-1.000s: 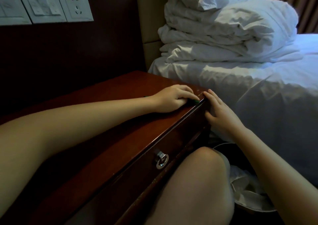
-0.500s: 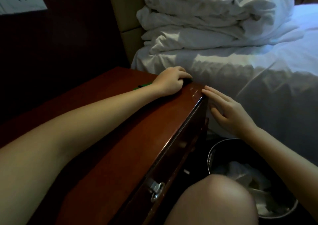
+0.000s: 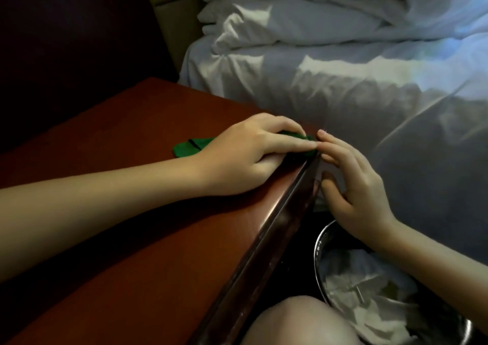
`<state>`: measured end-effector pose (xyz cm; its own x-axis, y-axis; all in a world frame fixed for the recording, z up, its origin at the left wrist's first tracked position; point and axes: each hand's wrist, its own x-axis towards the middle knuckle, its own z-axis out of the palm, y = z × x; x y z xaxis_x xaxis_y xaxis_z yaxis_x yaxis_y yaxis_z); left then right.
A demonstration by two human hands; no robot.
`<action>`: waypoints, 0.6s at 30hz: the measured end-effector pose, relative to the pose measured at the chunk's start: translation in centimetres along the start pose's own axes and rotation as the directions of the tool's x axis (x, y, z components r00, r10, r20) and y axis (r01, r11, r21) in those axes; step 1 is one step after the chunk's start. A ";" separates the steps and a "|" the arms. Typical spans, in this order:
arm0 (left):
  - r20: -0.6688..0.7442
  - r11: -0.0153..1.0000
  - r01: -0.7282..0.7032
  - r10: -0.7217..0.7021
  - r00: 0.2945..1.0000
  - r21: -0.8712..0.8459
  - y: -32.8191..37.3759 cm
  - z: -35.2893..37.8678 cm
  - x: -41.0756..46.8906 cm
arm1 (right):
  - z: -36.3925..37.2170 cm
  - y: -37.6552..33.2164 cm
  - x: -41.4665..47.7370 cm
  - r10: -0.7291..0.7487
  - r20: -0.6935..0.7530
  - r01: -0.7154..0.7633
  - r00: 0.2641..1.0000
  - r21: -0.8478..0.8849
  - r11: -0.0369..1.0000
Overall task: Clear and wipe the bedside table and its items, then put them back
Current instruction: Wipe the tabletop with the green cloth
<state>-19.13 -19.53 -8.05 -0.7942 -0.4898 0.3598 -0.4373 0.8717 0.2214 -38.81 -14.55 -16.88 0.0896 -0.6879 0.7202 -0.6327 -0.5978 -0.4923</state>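
One green cloth [image 3: 188, 148], lying on the dark red-brown worktop [image 3: 158, 239] of the bedside table, at the front corner nearest the bed. One end lies flat and shows a short dark mark. The other end is bunched at the corner edge.

One left hand [image 3: 253, 154], reaching across the worktop from the left and resting on the cloth. Its fingers [image 3: 287, 144] are bent over the bunched end and grip it, with the thumb tucked beneath the palm.

One right hand [image 3: 356, 186], beside the worktop's front edge. Its fingers [image 3: 340, 149] are loosely extended and hold nothing. The tips meet the corner edge and touch the left fingertips, and the thumb lies against the table's front face.

One bare knee [image 3: 298, 321], below the table front.

One round metal bin [image 3: 318, 249], on the floor between table and bed, holding crumpled white paper [image 3: 369, 299].

One bed [image 3: 343, 101], just beside the table, covered in a white sheet. A rumpled white duvet [image 3: 317, 14] is heaped on top.

One padded headboard [image 3: 171, 14], beige, behind the bed.
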 end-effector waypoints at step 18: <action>0.103 0.998 0.065 -0.067 0.992 0.020 0.7 0.2 1.9 | 0.4 -3.0 -0.1 0.337 0.025 -0.335 0.941 0.207 0.919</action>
<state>-21.03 -19.84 -7.35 -0.8024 -0.5425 0.2486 -0.4964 0.8380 0.2266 -36.58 -12.85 -15.65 -0.1094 -0.8592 0.4997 -0.4525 -0.4046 -0.7947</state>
